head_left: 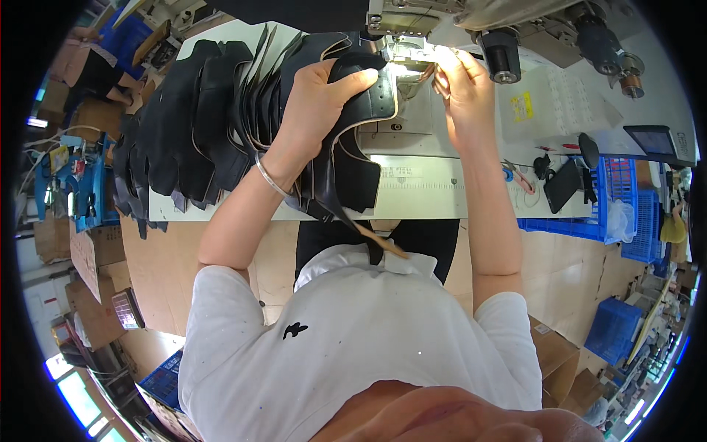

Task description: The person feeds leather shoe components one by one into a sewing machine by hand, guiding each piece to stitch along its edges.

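Note:
My left hand [318,103] grips a black leather shoe upper piece [377,101], its thumb lying on top of it. The piece has small punched holes and a pale cut edge, and it reaches up to the lit needle area of a sewing machine [401,50]. On the other side of the needle, my right hand [462,79] has its fingers pinched together close to the machine's metal parts. What they hold, if anything, is too small and glaring to make out. Left of my left hand, several black leather pieces [213,110] lie overlapped in a long row.
Scissors [521,179] and a dark flat device [563,186] lie on the table's right side. Blue crates [618,195] stand beyond that edge. Motor-like black cylinders [504,57] hang at upper right. A brown strip [383,241] dangles over the front edge.

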The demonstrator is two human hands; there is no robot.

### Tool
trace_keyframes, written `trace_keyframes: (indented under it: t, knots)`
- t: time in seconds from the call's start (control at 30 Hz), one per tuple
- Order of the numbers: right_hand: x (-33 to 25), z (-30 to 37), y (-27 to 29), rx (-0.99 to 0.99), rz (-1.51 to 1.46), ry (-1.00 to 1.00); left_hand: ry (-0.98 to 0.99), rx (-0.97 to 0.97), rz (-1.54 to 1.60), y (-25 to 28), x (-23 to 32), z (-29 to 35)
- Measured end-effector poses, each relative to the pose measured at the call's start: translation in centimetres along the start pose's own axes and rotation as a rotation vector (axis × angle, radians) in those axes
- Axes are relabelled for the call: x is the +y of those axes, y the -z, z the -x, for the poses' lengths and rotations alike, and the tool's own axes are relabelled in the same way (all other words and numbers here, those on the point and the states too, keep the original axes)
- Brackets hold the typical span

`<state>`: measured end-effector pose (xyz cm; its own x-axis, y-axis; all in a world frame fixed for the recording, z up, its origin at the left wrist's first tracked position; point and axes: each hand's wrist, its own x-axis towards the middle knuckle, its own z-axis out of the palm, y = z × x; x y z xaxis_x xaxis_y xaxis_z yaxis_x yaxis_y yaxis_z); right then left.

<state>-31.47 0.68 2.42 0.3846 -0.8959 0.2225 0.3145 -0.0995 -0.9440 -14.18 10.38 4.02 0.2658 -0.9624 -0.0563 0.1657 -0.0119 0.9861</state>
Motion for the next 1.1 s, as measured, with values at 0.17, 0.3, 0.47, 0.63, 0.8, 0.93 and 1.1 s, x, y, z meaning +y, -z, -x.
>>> trace_keyframes:
  t: [0.17, 0.3, 0.47, 0.63, 0.8, 0.93, 1.1]
  knots:
    - [0.6, -0.3, 0.3, 0.001, 0.000, 0.034, -0.031, -0.025, 0.002, -0.1, 0.1, -0.4]
    - [0.5, -0.3, 0.0, 0.007, 0.002, 0.034, -0.025, -0.049, 0.001, 0.2, 0.2, -0.6]
    - [0.7, -0.1, 0.0, 0.045, 0.057, 0.008, -0.007, -0.056, -0.005, 0.3, 0.1, -0.6]
    - [0.8, 2.6, -0.4, 0.109, 0.214, -0.009, -0.010, -0.047, 0.007, 0.3, 0.0, -0.5]
    - [4.0, 7.3, 2.3, 0.120, 0.331, -0.013, -0.006, -0.063, -0.023, 0.5, 0.0, -0.9]
    - [5.3, 11.1, 5.0, 0.210, 0.574, -0.090, -0.033, -0.073, -0.013, 0.4, 0.0, -0.9]
    - [6.1, 13.8, 7.8, 0.290, 0.743, -0.065, -0.007, -0.086, -0.042, 0.5, -0.1, -0.9]
